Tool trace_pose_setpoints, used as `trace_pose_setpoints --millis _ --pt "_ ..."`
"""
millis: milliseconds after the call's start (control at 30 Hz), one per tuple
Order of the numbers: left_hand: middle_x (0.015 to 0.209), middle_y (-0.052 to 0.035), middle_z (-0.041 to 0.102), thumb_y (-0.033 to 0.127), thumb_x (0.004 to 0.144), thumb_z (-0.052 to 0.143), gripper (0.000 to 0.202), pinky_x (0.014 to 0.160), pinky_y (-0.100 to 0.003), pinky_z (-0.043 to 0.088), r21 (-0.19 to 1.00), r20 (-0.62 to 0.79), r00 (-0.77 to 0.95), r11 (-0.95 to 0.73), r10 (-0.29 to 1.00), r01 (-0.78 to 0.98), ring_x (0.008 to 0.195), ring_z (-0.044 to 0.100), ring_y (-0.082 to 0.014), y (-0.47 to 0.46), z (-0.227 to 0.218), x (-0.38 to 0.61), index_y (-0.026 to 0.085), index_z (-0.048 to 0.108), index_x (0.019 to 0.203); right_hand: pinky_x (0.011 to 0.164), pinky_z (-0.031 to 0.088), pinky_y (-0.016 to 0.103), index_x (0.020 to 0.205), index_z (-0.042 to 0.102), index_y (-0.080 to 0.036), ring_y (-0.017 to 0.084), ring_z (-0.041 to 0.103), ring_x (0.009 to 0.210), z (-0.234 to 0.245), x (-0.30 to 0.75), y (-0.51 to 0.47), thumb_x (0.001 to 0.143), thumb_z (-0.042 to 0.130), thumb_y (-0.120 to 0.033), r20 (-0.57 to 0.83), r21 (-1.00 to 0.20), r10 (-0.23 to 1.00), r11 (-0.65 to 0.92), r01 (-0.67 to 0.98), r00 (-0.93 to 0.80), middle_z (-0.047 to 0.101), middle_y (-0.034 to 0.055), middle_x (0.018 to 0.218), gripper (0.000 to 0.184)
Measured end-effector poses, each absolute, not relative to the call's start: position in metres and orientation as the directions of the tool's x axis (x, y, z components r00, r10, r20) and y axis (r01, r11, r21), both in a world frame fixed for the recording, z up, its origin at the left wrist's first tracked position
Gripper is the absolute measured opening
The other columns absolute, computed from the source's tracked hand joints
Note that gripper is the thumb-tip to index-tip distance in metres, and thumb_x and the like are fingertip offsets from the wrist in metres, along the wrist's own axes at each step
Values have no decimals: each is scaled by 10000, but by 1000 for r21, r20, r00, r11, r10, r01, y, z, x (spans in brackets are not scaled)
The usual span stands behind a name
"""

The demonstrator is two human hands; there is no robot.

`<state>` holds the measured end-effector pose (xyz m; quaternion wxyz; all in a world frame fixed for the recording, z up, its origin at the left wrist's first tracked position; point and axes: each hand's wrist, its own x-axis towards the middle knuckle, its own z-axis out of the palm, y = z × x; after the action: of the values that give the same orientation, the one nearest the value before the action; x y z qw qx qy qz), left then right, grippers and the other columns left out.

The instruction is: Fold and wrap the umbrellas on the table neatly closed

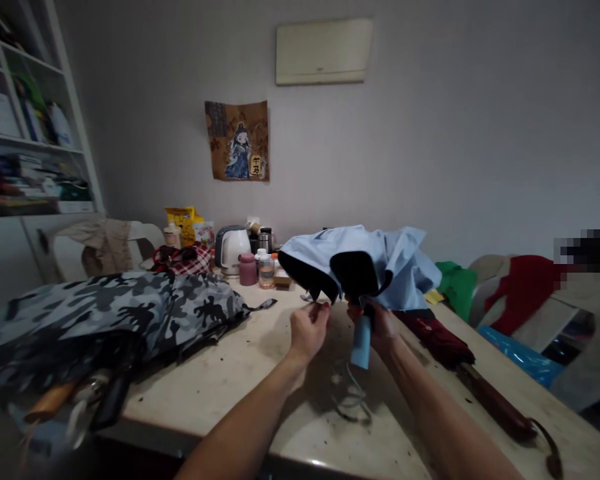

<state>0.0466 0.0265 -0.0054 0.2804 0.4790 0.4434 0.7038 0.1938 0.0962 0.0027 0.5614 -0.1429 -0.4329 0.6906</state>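
Note:
A light blue folding umbrella (360, 241) with a black inner side is held over the table, its canopy loose and rumpled. My right hand (384, 325) is closed around it just above its blue handle (361, 343), which points toward me. A thin cord hangs from the handle's end. My left hand (310, 328) pinches the lower edge of the canopy at its left side, fingertips together. Beneath and to the right lies a furled dark red umbrella (437, 339) with a brown wooden handle (503, 405) and a wrist loop.
A grey camouflage umbrella (165, 303) covers the table's left side, near several umbrella handles. At the back stand a white kettle (234, 250), a pink jar (248, 269) and a yellow bag (184, 223). Chairs draped with cloth flank the table (220, 393).

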Motion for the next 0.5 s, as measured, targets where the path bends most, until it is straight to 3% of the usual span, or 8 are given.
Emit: trace_pose_setpoints --millis 100,233,300,367,433,500 --pt "592 -21 618 297 734 681 161 499 -229 417 889 103 -452 -285 886 -358 496 560 -120 41 -2 34 150 615 727 422 372 156 654 603 -131 33 365 462 11 200 92 535 715 -235 245 -702 894 -104 -705 -375 564 6 634 193" --pt "655 -7 618 264 753 660 141 620 -250 500 842 48 -466 -287 883 -457 608 614 -119 47 3 18 166 557 764 432 387 160 622 565 -142 42 380 467 11 200 90 548 673 -197 218 -658 893 -163 -735 -393 523 -1 611 142" --pt "711 -57 662 308 753 677 183 679 -293 523 821 20 -317 -196 948 -536 680 654 -161 43 6 12 155 580 781 437 394 166 612 540 -151 51 391 477 9 199 89 568 665 -207 229 -669 883 -164 -725 -411 509 0 615 144" --pt "816 -133 707 442 749 697 328 751 -339 529 806 25 -56 -53 998 -589 803 686 -225 39 7 8 132 622 823 439 393 169 616 535 -157 57 385 481 7 197 90 572 666 -230 245 -701 876 -136 -700 -416 485 -9 605 157" --pt "913 -183 717 624 719 682 528 833 -393 519 819 90 180 31 979 -573 943 678 -286 36 7 3 116 653 861 437 385 172 613 533 -164 64 376 480 5 196 90 566 678 -258 251 -734 876 -105 -670 -412 441 -26 567 179" --pt "951 -187 714 691 644 719 622 885 -439 500 843 147 301 39 942 -536 1026 652 -320 36 5 -2 116 668 876 445 384 176 609 529 -171 70 380 485 3 195 91 567 690 -275 251 -751 880 -85 -655 -403 424 -35 550 196"
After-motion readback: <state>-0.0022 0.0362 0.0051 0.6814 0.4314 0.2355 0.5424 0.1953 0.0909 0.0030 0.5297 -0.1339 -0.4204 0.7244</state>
